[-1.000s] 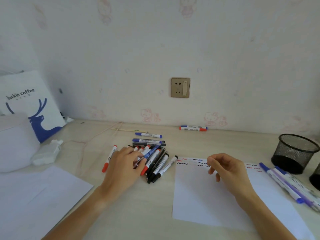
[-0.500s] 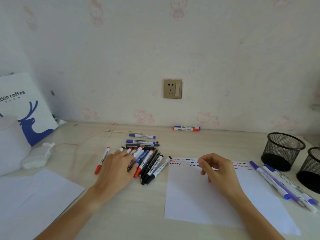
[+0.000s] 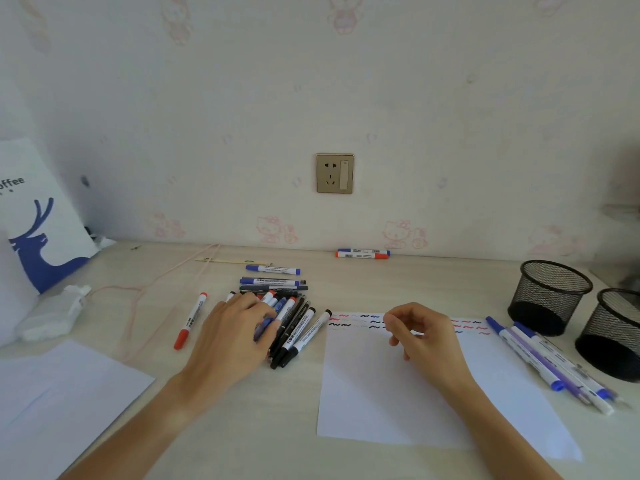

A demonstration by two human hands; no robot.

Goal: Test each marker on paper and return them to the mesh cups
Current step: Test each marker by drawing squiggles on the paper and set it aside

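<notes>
A pile of several black, blue and red markers (image 3: 298, 327) lies at the desk's middle. My left hand (image 3: 235, 337) rests on its left side, fingers curled around a blue marker (image 3: 265, 323). My right hand (image 3: 422, 336) hovers over the top edge of the white paper (image 3: 381, 400), fingertips pinched with nothing in them. Red, black and blue squiggles run along the paper's top. Two black mesh cups (image 3: 550, 296) (image 3: 613, 337) stand at the right, both without markers. Several blue and purple markers (image 3: 547, 365) lie beside them.
A lone red marker (image 3: 190, 320) lies left of the pile, two blue ones (image 3: 273, 276) behind it, and two more (image 3: 362, 253) by the wall. A coffee bag (image 3: 41, 230), tissue pack (image 3: 52, 317), pink cord (image 3: 138, 289) and second sheet (image 3: 52, 393) fill the left side.
The view has swung right, bringing the second mesh cup fully in. My left hand's fingers have closed more on the blue marker. My right hand has hardly moved.
</notes>
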